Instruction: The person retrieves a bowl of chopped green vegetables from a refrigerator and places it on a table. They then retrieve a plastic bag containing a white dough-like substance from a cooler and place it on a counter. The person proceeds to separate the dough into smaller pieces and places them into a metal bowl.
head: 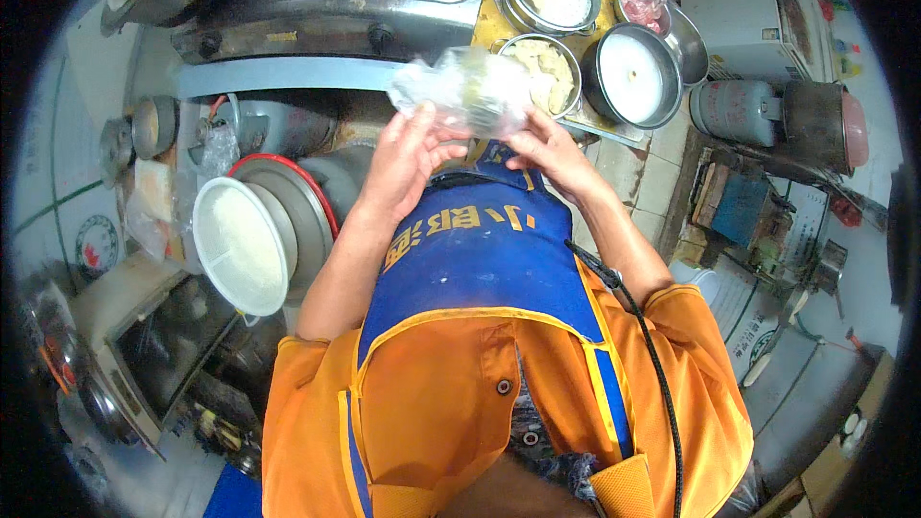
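A crumpled clear plastic bag (460, 90) is held up in front of the stove's front edge, blurred; something greenish shows through it. My left hand (403, 165) grips its lower left side, thumb on top. At its lower right, my right hand (550, 155) has its fingers on the plastic. Just behind the bag, partly covered by it, stands a steel pot (575, 79) of pale cut pieces. Beside that is a dark-rimmed pot (594, 90) of milky white liquid. What the bag contains is unclear.
The gas stove (324, 32) is ahead, beside a yellow table (491, 18) with another steel pot (512, 3) and a bowl of raw meat (645, 11). A white strainer basket (209, 266) is at left, near a gas cylinder (288, 122). Another gas cylinder (734, 114) lies at right.
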{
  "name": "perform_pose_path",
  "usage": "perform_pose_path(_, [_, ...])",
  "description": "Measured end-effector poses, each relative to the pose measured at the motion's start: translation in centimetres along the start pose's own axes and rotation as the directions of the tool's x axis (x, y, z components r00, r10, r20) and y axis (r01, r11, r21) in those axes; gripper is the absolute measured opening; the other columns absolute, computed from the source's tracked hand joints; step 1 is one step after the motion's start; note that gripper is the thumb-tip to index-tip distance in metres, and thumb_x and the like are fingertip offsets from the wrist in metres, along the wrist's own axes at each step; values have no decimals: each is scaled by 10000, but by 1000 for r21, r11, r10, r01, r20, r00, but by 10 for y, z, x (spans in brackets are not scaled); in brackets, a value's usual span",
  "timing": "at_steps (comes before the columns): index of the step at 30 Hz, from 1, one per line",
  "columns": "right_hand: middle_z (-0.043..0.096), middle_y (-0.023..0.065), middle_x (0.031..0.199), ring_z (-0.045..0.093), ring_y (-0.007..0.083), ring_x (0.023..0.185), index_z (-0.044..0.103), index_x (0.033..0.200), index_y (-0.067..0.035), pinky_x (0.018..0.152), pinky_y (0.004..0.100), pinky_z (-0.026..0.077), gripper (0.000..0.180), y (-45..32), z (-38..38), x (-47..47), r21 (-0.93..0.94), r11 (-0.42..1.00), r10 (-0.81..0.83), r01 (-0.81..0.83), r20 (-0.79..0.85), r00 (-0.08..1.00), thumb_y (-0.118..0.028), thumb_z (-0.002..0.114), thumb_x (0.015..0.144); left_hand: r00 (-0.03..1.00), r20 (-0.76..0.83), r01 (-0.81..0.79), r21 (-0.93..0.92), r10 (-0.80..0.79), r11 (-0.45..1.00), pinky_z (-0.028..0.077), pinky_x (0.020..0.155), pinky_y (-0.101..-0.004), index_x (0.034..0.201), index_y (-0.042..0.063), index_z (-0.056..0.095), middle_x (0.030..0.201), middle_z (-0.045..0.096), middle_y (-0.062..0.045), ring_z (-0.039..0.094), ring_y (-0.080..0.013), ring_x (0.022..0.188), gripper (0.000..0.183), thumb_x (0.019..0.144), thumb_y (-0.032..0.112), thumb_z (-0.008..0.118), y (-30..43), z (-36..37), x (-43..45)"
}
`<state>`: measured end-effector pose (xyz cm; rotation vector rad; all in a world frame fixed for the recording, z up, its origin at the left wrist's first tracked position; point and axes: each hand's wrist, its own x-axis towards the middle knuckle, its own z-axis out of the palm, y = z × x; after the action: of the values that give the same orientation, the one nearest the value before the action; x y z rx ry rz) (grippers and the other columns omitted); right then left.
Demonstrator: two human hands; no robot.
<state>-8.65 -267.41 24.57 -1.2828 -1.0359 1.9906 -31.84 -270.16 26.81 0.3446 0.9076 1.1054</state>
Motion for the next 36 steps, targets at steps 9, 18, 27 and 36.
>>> perform_pose_path(9, [670,104,965,650,209,907,599,1102,-23,776,344,545,234,-5,-13,30,601,790,-1,-117,191,982,-205,544,967,993,105,-97,563,46,821,537,691,-292,1134,6,544,945,628,-78,632,-162,835,282,959,221,597,-1,5,-16])
perform_pose_path(18, [606,127,1168,631,211,929,504,1293,-66,773,341,545,445,24,1,38,554,808,-55,-200,410,911,-193,664,898,952,294,-265,930,85,-255,492,735,-508,951,-45,557,939,613,-253,604,-439,840,176,826,77,577,9,18,-24])
perform_pose_path(27, [638,66,1048,582,112,764,511,1325,-109,608,226,473,378,12,40,65,736,676,-144,41,78,987,-243,558,975,921,380,-369,791,-79,-488,512,682,-462,965,14,574,903,592,-179,617,-379,844,139,837,68,562,9,30,-26])
perform_pose_path(36, [503,66,1219,527,191,1071,348,1413,-88,888,338,483,563,33,36,63,272,890,-291,365,-278,916,-157,611,921,818,503,-571,770,-278,-285,509,748,-476,1012,12,563,922,583,-176,598,-389,887,190,839,67,504,-30,34,-3])
